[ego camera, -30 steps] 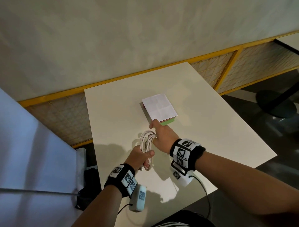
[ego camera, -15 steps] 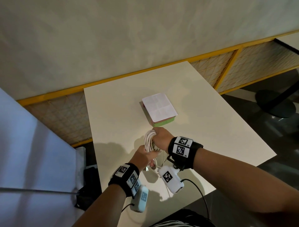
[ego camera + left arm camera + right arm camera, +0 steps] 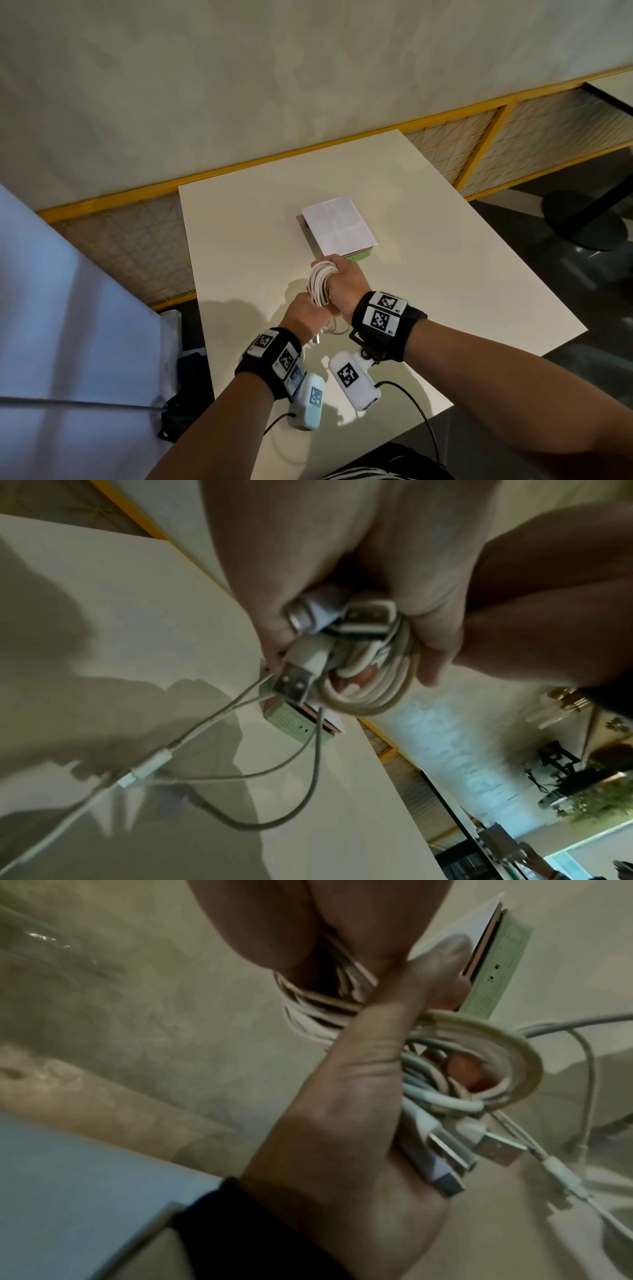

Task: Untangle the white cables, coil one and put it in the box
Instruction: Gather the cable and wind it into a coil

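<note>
A bundle of white cables [image 3: 320,284] is held over the table between both hands. My left hand [image 3: 303,317] grips its lower part, with USB plugs [image 3: 294,685] sticking out of the fist. My right hand [image 3: 346,279] curls round the top of the loops, close to the box. The box [image 3: 337,229] has a white lid and a green base and lies shut just beyond the hands. In the left wrist view, loose cable ends [image 3: 219,777] trail from the bundle onto the table. The right wrist view shows the coiled loops [image 3: 479,1053] beside the box [image 3: 493,969].
The white table [image 3: 239,240] ends at a near edge just below my wrists. A yellow-framed mesh partition [image 3: 479,144] runs behind it. A white sheet [image 3: 68,325] hangs at the left, and a black table base [image 3: 582,226] stands on the floor at the right.
My right hand left the box edge, rolled over and closed round the top of the bundle. Both hands and the bundle have shifted slightly toward the box.
</note>
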{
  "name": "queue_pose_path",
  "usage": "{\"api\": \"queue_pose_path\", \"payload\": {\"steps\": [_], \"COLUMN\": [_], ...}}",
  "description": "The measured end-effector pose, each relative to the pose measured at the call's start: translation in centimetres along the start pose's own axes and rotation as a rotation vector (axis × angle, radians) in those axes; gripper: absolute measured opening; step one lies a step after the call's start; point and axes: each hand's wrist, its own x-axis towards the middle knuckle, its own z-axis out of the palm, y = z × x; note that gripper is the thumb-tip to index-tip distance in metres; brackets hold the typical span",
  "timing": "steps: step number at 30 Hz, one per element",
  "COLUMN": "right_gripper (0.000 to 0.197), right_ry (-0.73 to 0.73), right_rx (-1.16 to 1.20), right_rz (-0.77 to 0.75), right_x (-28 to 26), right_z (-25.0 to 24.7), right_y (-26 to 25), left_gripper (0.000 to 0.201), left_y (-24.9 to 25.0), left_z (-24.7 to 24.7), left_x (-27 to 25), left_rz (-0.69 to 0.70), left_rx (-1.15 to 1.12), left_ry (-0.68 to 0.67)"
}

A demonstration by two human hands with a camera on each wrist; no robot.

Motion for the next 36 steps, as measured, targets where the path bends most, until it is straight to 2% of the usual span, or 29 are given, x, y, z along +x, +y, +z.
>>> {"api": "queue_pose_path", "payload": {"steps": [3,6,8,9,11,15,18,20,23,24,26,28,32,36], "right_gripper": [0.045,0.045,0.046,0.047,0.048,0.048,0.050,0.051,0.053,0.053,0.050,0.046,0.046,0.043], "right_ry": [0.043,0.056,0.058,0.062,0.060,0.057,0.063,0.061,0.027,0.007,-0.038,-0.082,-0.156,-0.234], "right_rx": [0.009,-0.050,-0.061,-0.060,-0.051,-0.007,0.032,0.043,0.085,0.102,0.099,0.073,0.017,-0.107], "right_rz": [-0.034,-0.061,-0.085,-0.094,-0.100,-0.112,-0.129,-0.141,-0.155,-0.161,-0.167,-0.157,-0.107,-0.079], "right_x": [0.0,-0.1,-0.3,-0.3,-0.3,-0.5,-0.4,-0.4,-0.6,-0.5,-0.4,0.0,0.6,1.1], "right_z": [0.1,0.0,0.0,0.0,0.1,0.3,0.3,0.3,0.2,0.1,-0.1,-0.4,-0.8,-1.3], "right_y": [-0.1,-0.2,-0.2,-0.2,-0.3,-0.5,-0.6,-0.5,-0.4,-0.4,-0.5,-0.6,-1.0,-1.6], "left_gripper": [0.025,0.007,0.034,0.039,0.039,0.043,0.042,0.041,0.033,0.026,0.005,0.019,0.013,0.021], "left_y": [0.5,1.0,1.4,1.7,2.1,2.5,2.8,2.5,1.9,1.8,1.8,1.5,0.8,0.0], "left_z": [0.1,0.2,0.0,-0.1,-0.4,-0.7,-0.9,-1.0,-1.4,-1.5,-1.7,-1.7,-1.3,-0.7], "left_x": [0.1,-0.1,-0.4,-0.6,-1.0,-1.2,-1.2,-0.9,-0.6,-0.5,-0.7,-0.6,-0.5,-0.8], "left_rz": [0.017,-0.007,-0.067,-0.070,-0.024,-0.001,0.019,0.057,0.194,0.243,0.235,0.173,0.143,0.117], "left_rx": [0.053,0.117,0.227,0.333,0.472,0.552,0.762,0.773,0.628,0.556,0.285,0.089,-0.061,-0.259], "left_ry": [0.022,0.083,0.142,0.164,0.214,0.319,0.331,0.330,0.308,0.262,0.150,0.088,-0.008,-0.085]}}
